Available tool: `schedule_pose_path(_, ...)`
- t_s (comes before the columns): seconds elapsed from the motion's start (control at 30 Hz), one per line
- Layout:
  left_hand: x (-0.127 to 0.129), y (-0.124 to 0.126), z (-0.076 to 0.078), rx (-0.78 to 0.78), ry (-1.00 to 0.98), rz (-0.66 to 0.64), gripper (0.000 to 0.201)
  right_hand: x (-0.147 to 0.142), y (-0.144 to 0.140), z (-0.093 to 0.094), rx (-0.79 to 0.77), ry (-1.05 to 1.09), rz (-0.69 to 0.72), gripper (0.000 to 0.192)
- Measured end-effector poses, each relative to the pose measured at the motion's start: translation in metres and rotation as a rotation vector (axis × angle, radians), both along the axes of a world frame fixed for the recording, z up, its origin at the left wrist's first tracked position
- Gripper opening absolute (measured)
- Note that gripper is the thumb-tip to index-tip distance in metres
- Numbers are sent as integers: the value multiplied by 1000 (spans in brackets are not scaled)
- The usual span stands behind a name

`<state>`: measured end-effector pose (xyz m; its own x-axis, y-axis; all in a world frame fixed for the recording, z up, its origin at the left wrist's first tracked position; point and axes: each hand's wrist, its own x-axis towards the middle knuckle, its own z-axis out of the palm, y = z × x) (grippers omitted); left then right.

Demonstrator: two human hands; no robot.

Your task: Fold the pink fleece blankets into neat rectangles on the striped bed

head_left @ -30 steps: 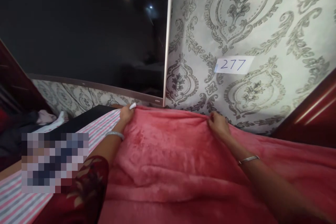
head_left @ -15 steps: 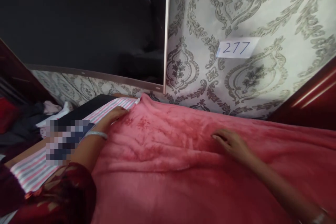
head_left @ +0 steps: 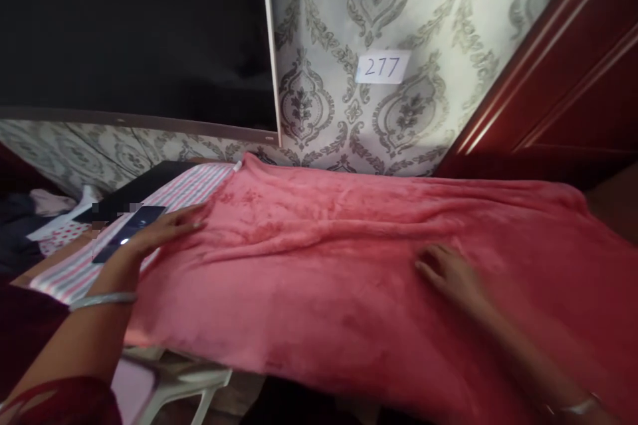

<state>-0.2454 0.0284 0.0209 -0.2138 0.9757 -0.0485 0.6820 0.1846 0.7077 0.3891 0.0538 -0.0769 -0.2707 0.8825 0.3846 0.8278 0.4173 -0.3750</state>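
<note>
a brown table (head_left: 54, 260) is mostly covered by a rumpled pink blanket (head_left: 309, 279). on its left side lies a striped cloth (head_left: 194, 182), beside a flat black object (head_left: 134, 187).

A room in a home was suggested by patterned wallpaper (head_left: 319, 40), a wide television (head_left: 134, 33), a plush pink blanket (head_left: 309, 285) and heaped fabrics (head_left: 17, 222).

The head camera looks forward and down over the nearby blanket (head_left: 319, 305) toward the patterned wall (head_left: 319, 33).
</note>
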Motion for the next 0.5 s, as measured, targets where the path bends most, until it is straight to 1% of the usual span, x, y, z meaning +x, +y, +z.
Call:
schedule_pose_path(0.1,-5,-9,4,-62,-62,-38,102,11,8,-4,-2,-34,-45,15)
schedule_pose_path(0.2,-5,-8,6,-29,-118,-34,95,3,19,-3,-8,-62,-50,22)
schedule_pose_path(0.27,-2,-1,6,3,-147,8,95,-10,27,1,-24,-57,-76,29)
schedule_pose_path(0.37,7,16,8,-5,-153,65,101,-29,38,6,-74,-66,-136,32)
schedule_pose_path(0.43,11,27,9,-14,-133,61,100,-38,42,9,-92,-80,-154,30)
schedule_pose_path(0.5,13,34,10,-15,-123,36,92,-43,43,10,-98,-86,-154,20)
